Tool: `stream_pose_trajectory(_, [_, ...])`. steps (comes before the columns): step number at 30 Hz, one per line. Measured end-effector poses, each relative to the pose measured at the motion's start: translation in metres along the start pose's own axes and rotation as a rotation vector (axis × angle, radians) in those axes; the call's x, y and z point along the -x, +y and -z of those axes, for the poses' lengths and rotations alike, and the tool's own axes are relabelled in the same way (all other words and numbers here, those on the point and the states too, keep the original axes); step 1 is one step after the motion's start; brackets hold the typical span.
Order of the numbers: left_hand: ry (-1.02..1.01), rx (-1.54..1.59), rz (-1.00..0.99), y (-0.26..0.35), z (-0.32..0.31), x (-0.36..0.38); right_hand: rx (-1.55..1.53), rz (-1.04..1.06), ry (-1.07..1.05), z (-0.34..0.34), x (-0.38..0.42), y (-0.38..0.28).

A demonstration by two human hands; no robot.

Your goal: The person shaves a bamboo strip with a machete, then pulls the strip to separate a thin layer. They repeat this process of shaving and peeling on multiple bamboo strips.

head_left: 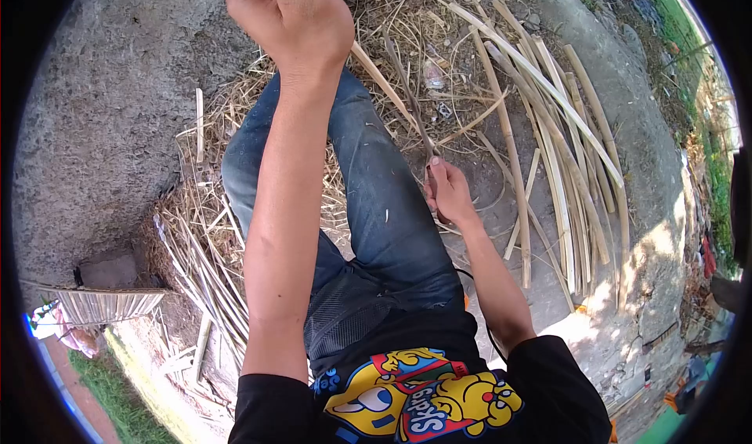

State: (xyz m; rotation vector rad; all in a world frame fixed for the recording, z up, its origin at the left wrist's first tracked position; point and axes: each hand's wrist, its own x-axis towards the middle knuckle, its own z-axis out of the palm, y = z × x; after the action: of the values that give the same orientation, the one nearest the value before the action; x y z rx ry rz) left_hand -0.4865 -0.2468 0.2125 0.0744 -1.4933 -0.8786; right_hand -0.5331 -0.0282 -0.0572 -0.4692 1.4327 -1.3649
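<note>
Your left hand (294, 13) is clenched on the pale split bamboo strip (384, 83); its long axis slants down toward your right hand (448, 189), closed around a dark-handled knife (409, 103).

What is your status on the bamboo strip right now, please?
Left hand raised, fist closed on the bamboo strip. Right hand grips a thin blade. Split strips piled at right.

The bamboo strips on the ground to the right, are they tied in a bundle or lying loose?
Loose. The bamboo strips lie spread side by side on the concrete ground, some crossing at angles, with no tie visible around them.
</note>
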Motion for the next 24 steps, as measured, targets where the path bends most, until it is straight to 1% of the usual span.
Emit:
stream_pose_trajectory(1, [0.087,0.573,0.184,0.011,-0.009,0.001,0.0,-0.012,-0.003,-0.009,0.005,-0.022])
stream_pose_trajectory(2, [0.181,1.144,0.368,0.018,-0.014,0.003,0.081,0.131,-0.004,-0.017,0.011,-0.041])
stream_pose_trajectory(3, [0.188,1.14,0.375,0.016,-0.014,0.004,0.161,0.28,-0.005,-0.021,0.012,-0.048])
stream_pose_trajectory(4, [0.126,0.616,0.188,0.014,-0.014,0.004,0.16,0.272,-0.006,-0.02,0.008,-0.044])
stream_pose_trajectory(5, [0.06,0.09,0.004,0.012,-0.012,0.005,0.094,0.233,0.0,-0.018,0.005,-0.035])
stream_pose_trajectory(6, [0.063,0.084,0.008,0.013,-0.012,0.007,0.027,0.194,0.003,-0.016,0.002,-0.024])
stream_pose_trajectory(8, [0.166,0.074,0.027,0.018,-0.014,0.006,0.319,0.261,0.147,0.011,-0.033,0.082])
stream_pose_trajectory(10, [0.174,0.066,0.03,0.02,-0.008,0.008,0.348,-0.229,0.22,0.053,-0.043,0.154])
stream_pose_trajectory(11, [0.184,0.058,0.05,0.019,-0.007,0.009,0.424,-0.191,0.211,0.076,-0.044,0.182])
stream_pose_trajectory(12, [0.182,0.063,0.039,0.018,-0.009,0.007,0.499,-0.156,0.201,0.082,-0.042,0.179])
stream_pose_trajectory(13, [0.171,0.07,0.005,0.016,-0.01,0.006,0.498,-0.147,0.204,0.083,-0.047,0.176])
stream_pose_trajectory(15, [0.155,0.077,-0.044,0.012,-0.013,0.007,0.258,-0.28,0.144,0.082,-0.043,0.162])
stream_pose_trajectory(16, [0.155,0.08,-0.042,0.004,-0.01,0.007,0.258,-0.28,0.148,0.073,-0.038,0.143])
stream_pose_trajectory(18, [0.163,-0.023,-0.105,-0.016,0.0,0.0,0.067,-0.223,0.061,0.045,-0.034,0.095])
stream_pose_trajectory(19, [0.162,-0.022,-0.094,-0.014,0.001,-0.001,0.065,-0.233,0.067,0.035,-0.033,0.08])
stream_pose_trajectory(20, [0.161,-0.095,-0.062,-0.01,0.002,-0.003,0.056,-0.119,0.035,0.025,-0.034,0.067])
stream_pose_trajectory(21, [0.159,-0.169,-0.036,-0.007,0.004,-0.005,0.048,0.0,0.002,0.022,-0.037,0.062])
stream_pose_trajectory(22, [0.174,-0.193,-0.003,-0.006,0.007,-0.005,0.044,-0.006,0.004,0.024,-0.04,0.073])
stream_pose_trajectory(24, [0.178,-0.199,-0.009,-0.005,0.014,-0.003,-0.032,0.024,0.01,0.024,-0.054,0.105])
